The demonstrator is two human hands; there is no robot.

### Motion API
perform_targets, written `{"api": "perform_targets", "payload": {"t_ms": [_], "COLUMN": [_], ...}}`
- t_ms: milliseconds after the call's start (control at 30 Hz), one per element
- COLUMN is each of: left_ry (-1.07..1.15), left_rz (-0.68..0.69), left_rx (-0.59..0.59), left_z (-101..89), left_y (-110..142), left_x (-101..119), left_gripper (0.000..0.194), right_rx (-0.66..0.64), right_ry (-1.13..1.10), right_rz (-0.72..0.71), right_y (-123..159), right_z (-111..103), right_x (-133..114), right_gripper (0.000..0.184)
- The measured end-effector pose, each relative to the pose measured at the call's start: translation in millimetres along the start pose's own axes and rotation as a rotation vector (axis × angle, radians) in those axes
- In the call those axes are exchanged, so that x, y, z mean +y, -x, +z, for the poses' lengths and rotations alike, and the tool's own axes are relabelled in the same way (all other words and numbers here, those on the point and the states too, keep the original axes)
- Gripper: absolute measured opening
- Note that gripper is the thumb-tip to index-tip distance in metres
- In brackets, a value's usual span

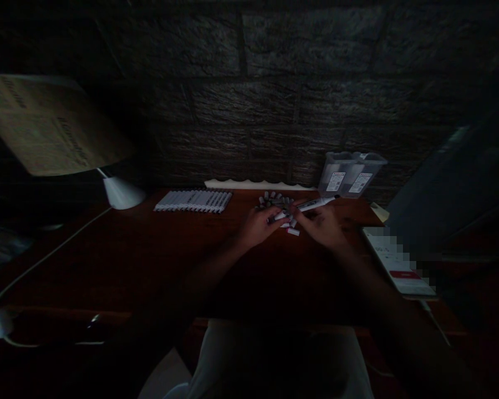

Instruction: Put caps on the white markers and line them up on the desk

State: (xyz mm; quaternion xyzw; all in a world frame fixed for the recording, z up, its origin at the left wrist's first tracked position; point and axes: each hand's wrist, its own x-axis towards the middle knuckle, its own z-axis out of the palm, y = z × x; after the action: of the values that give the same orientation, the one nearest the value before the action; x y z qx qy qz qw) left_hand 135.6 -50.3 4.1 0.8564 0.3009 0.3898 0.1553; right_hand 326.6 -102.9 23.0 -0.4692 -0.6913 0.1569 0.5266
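Observation:
My right hand (326, 226) is closed around a white marker (311, 204), which points up and to the right with its dark end near the clear containers. My left hand (256, 226) pinches a short white piece (280, 216) that looks like a marker cap. The two hands almost meet over a small pile of marker caps (270, 198) on the wooden desk. One loose cap (293, 231) with a pinkish end lies just below the fingers. To the left, several white markers (193, 200) lie side by side in a neat row.
Clear plastic containers (349, 174) with labels stand against the dark stone wall (266, 105). A lamp (122, 194) with a brown paper shade is on the left, its cord crossing the desk (120, 266). A tablet-like device (393, 266) lies at the right edge.

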Motion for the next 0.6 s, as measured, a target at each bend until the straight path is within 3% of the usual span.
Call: {"api": "perform_targets", "payload": {"t_ms": [167, 267, 433, 600], "left_ry": [-0.016, -0.002, 0.036, 0.020], "left_rz": [0.032, 0.018, 0.038, 0.032], "left_rx": [0.011, 0.071, 0.116, 0.105], "left_z": [-1.4, -2.2, -5.0, -4.0], "left_y": [-1.1, -1.7, -1.8, -1.0], "left_x": [-0.3, 4.4, 16.8, 11.7], "left_gripper": [0.018, 0.019, 0.020, 0.021], "right_rx": [-0.074, 0.049, 0.270, 0.226], "right_ry": [0.124, 0.247, 0.344, 0.333], "right_rz": [-0.118, -0.149, -0.013, 0.047], "right_y": [-3.7, -8.7, -12.0, -10.2], "right_z": [-3.6, -13.1, -34.6, -26.8], "right_x": [-2.8, 4.6, 22.2, 20.1], "right_gripper": [0.026, 0.025, 0.032, 0.038]}}
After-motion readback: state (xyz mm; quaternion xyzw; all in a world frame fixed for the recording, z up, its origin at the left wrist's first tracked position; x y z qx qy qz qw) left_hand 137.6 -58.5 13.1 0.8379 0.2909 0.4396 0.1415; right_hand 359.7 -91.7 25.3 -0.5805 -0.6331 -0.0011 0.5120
